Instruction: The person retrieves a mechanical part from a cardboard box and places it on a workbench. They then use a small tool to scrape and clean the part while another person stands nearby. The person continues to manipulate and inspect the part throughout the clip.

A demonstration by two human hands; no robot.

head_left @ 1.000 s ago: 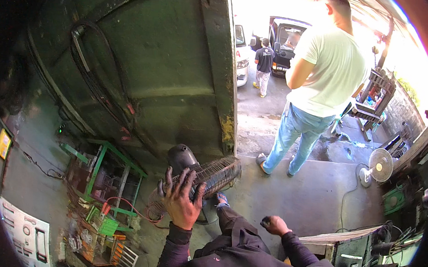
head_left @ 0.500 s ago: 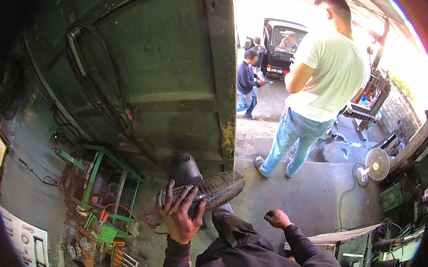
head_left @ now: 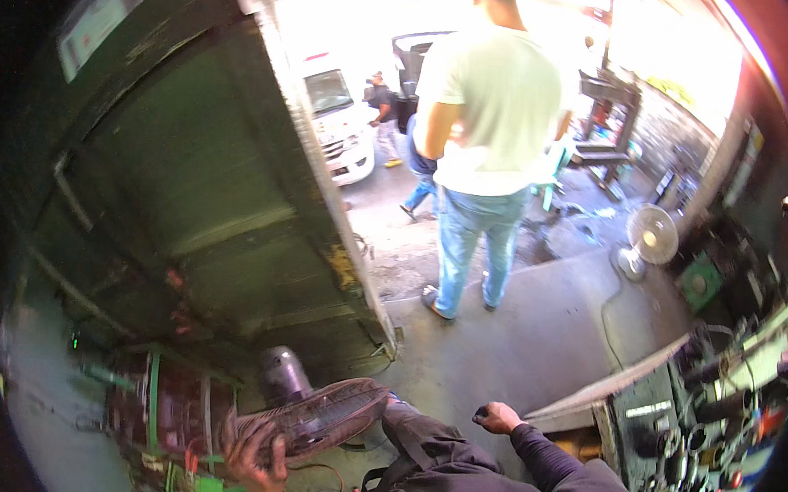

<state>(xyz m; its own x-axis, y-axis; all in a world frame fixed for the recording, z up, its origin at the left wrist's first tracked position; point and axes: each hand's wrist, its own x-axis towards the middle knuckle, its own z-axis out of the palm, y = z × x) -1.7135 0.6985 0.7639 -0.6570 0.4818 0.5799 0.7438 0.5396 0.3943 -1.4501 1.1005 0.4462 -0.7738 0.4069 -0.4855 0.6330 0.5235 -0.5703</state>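
A dark fan with a round wire cage (head_left: 336, 419) and a rounded motor housing (head_left: 286, 376) stands at my lower left. My left hand (head_left: 256, 457), its fingers blackened, is spread at the cage's near left edge. The fingers are stretched out and overlap the cage; whether they press on it I cannot tell. My right hand (head_left: 503, 418) is closed in front of my body, over the grey floor. Something dark shows at its fingertips, either a small object or soiled fingers.
A person in a pale T-shirt (head_left: 503, 118) stands ahead at the doorway. A large dark green door (head_left: 227, 202) fills the left. A white fan (head_left: 651, 237) stands at right on the floor, its cord trailing. Metal parts (head_left: 690, 466) crowd the lower right; a bench edge (head_left: 614, 382) lies beside them.
My view has swung right and the scene has shifted left. My left hand now sits lower, at the cage's left edge. A white vehicle has come into sight outside.
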